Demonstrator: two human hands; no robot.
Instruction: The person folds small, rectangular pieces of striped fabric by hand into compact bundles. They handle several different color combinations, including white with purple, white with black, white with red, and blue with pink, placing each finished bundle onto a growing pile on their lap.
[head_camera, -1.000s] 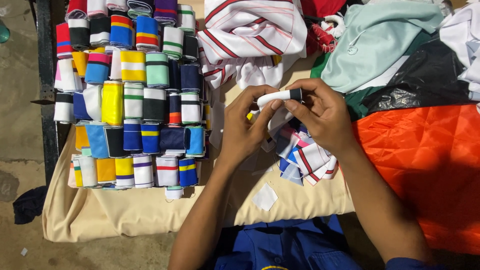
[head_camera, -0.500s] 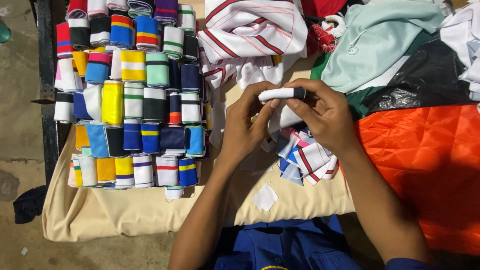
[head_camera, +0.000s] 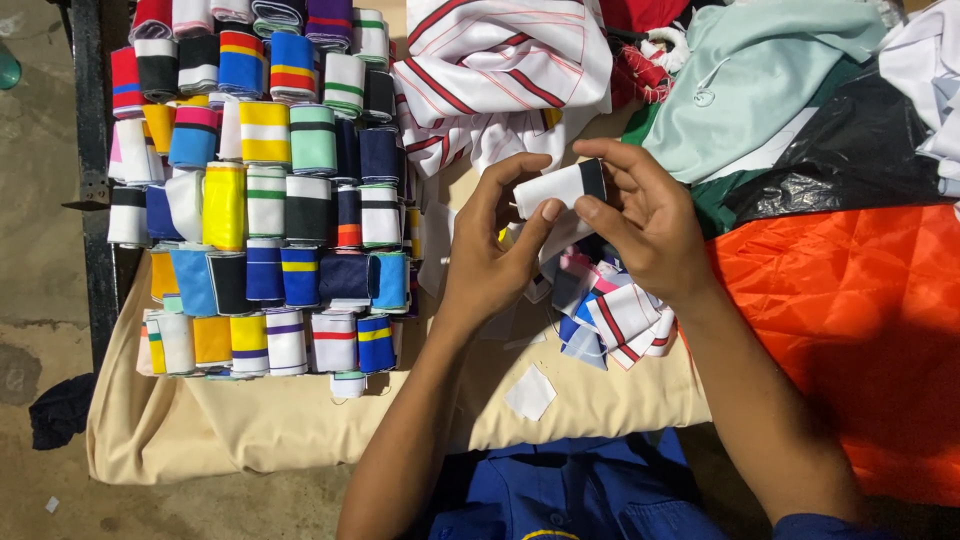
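While both hands meet over the middle of the table, they are closed together on one small roll of white ribbed band with a black end (head_camera: 562, 186): the left hand (head_camera: 492, 262) pinches its left portion from below with the thumb pressed against the roll, and the right hand (head_camera: 650, 225) wraps its fingers around the black end. This roll is held clear of the beige table cover (head_camera: 250, 420), above a loose heap of unrolled striped bands (head_camera: 615, 315) in white, red and blue lying just beneath the hands. To the left, a large stock of finished rolls (head_camera: 270, 200) stands packed in rows, in many colours and touching one another. A small white scrap (head_camera: 530, 393) lies on the cover near the person's blue garment (head_camera: 570, 490). To the far side lies a white striped shirt piece (head_camera: 500, 60); to the right are a pale green garment (head_camera: 760, 80), black plastic (head_camera: 850, 150) and orange fabric (head_camera: 860, 330). Judged from this layout, most bands are already rolled and stacked; the one in hand looks nearly wound, and the small heap remains.
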